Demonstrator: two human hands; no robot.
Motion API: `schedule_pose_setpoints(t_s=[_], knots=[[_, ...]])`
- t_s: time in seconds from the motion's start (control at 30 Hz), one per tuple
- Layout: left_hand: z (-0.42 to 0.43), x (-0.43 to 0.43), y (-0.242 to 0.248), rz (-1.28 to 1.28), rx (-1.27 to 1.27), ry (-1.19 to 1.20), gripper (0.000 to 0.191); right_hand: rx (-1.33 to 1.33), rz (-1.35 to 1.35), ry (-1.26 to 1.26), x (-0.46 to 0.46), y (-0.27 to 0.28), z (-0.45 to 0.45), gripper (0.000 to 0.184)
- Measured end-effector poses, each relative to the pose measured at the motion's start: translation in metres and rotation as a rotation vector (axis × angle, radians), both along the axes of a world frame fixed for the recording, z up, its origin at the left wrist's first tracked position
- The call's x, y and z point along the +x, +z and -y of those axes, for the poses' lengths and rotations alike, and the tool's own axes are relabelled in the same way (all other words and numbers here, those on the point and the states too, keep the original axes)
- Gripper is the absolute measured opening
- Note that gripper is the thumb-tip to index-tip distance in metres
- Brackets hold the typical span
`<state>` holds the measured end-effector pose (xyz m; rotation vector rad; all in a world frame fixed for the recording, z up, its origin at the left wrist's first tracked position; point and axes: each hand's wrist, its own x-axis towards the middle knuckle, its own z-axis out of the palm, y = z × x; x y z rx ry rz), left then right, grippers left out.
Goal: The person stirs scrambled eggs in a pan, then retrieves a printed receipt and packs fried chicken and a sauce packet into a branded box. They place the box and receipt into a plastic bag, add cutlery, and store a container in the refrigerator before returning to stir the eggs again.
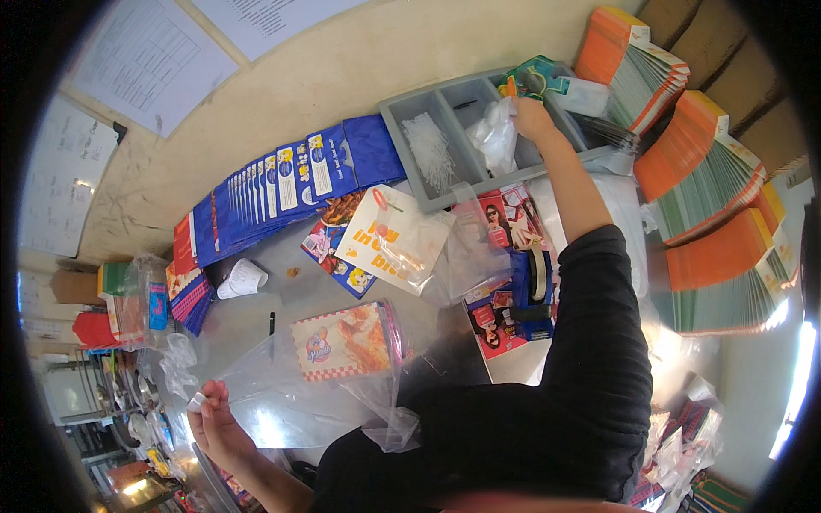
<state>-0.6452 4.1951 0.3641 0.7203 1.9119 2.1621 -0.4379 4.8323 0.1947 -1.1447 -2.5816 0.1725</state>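
Over the tray's middle, my right hand pinches white plastic, which looks like a thin bag or sachets. The grey divided tray also holds translucent plastic sticks and a green pouch. My left hand is raised at the table's near left edge, its fingertips closed on a small white piece whose kind is unclear. Between my hands, a clear plastic bag lies spread on the metal table, with a printed food box or packet inside or under it.
Folded blue printed bags line the wall. Orange-and-white folded cartons stack at the right. A blue tape dispenser sits on printed leaflets near my right arm. A white printed bag, a paper cup and a black pen lie about.
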Motion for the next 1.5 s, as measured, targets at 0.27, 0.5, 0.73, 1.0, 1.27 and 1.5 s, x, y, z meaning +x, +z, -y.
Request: schedule_pose_setpoints(t_s=[0.27,0.5,0.73,1.0,1.27,1.5], knots=[[-0.007,0.001,-0.003,-0.038,-0.030,-0.026,0.024,-0.054,-0.071,0.042,0.001,0.011,-0.010,0.012],[-0.007,0.000,-0.005,-0.020,-0.060,-0.013,0.030,-0.074,-0.243,-0.027,0.010,0.062,0.009,0.007],[-0.003,0.007,-0.004,0.044,-0.020,-0.183,0.029,-0.401,-0.351,-0.077,0.035,0.160,0.076,0.016],[0.019,0.005,0.001,0.087,0.115,-0.343,0.018,-0.576,-1.307,0.913,0.000,0.246,0.303,0.023],[0.064,0.005,-0.008,0.046,0.053,-0.582,0.019,-0.485,0.668,1.061,-0.085,0.051,0.521,0.022],[0.087,0.000,-0.008,0.131,0.126,-0.784,0.013,-0.555,0.683,0.727,-0.068,0.060,0.520,0.023]])
